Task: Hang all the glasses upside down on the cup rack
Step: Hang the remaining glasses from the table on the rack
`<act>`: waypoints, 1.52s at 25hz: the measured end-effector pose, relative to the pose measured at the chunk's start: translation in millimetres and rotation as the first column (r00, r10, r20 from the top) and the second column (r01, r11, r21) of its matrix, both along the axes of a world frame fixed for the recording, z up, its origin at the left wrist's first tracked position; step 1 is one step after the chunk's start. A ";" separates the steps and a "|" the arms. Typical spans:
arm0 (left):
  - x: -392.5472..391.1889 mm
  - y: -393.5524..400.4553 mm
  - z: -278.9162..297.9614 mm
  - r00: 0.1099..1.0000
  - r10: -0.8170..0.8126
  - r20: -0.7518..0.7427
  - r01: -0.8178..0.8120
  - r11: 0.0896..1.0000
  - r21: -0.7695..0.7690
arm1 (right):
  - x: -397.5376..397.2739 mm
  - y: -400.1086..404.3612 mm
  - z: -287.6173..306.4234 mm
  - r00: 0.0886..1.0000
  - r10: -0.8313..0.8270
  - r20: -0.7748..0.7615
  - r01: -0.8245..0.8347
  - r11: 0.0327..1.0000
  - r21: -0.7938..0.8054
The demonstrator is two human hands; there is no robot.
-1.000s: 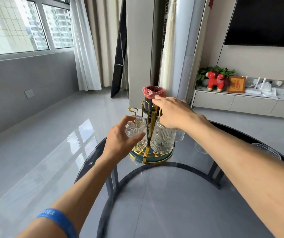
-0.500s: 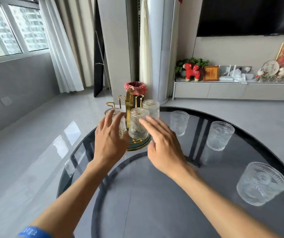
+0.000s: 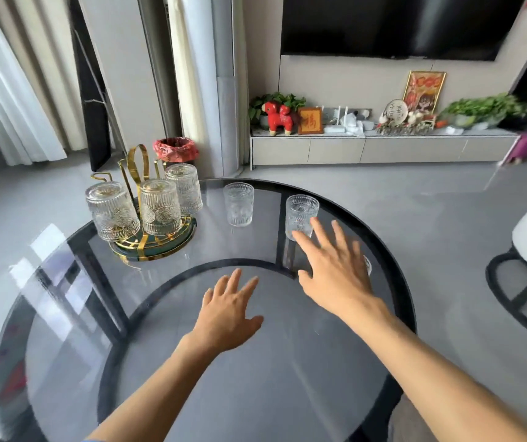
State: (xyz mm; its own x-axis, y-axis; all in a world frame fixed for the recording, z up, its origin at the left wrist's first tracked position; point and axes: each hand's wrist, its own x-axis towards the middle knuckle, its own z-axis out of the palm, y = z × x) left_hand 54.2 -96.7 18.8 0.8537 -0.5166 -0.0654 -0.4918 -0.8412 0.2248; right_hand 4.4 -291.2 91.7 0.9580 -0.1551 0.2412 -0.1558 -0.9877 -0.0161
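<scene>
Three ribbed clear glasses (image 3: 160,207) hang upside down on the gold wire cup rack (image 3: 142,173); two upright ribbed glasses (image 3: 239,204) stand on the round smoked-glass table (image 3: 256,362). The left hand (image 3: 227,314) and right hand (image 3: 335,269) hover with fingers spread, holding nothing.
</scene>
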 end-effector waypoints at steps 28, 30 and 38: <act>17.7 138.8 60.9 0.872 -0.047 -0.487 -0.484 0.060 -0.873 | 64.3 155.9 32.0 0.961 0.245 -0.127 0.147 -0.067 0.987; 31.1 147.2 85.5 0.892 0.031 -0.451 -0.452 0.011 -0.892 | 81.1 163.0 49.5 0.941 0.314 -0.126 0.142 -0.027 0.990; 136.9 211.3 182.0 0.873 0.440 -0.210 -0.231 -0.006 -0.973 | 207.8 193.4 109.7 0.904 0.318 0.285 -0.427 0.701 0.572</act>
State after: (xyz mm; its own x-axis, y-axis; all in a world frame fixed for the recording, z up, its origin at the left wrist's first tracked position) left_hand 191.2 114.6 200.8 0.8929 0.3198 0.3169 -0.3314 -0.0094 0.9434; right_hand 212.1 -97.8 201.4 0.9283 0.0423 0.3695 0.2808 -0.7312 -0.6217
